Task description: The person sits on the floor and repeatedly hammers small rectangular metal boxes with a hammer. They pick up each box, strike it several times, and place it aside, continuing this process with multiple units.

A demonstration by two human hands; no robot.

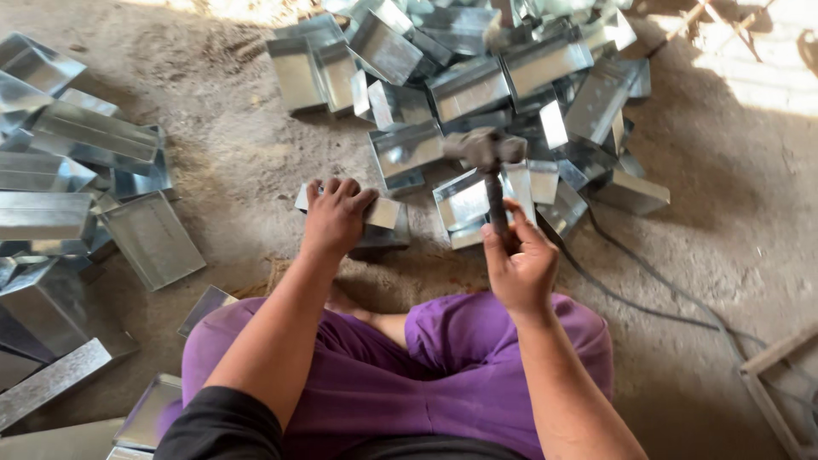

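Small folded sheet-metal piece [381,213] sits on a dark block on the dirt floor [247,170], directly in front of the person's crossed legs. Left hand [335,215] is pressed flat on top of it, fingers slightly spread over the far edge, pinning it down. Right hand [518,266] is wrapped tight around the handle of a hammer [488,166], thumb along the shaft; hammer is raised, head above and to the right of the piece, not touching it, head slightly blurred. Just beyond the piece: a loose heap of shiny rectangular metal trays [477,85], tipped at all angles, several open side up, spreading toward the top of view. Second stack of similar trays [77,170] well off to the left, some lying flat, one long strip near the bottom-left corner. More trays beside the left knee. Person sits on the floor in purple trousers [443,375] and a dark top. A dark cable [648,281] runs across the floor on the right, from under the heap toward a wooden frame at the lower-right edge. Sunlit patch at top right.
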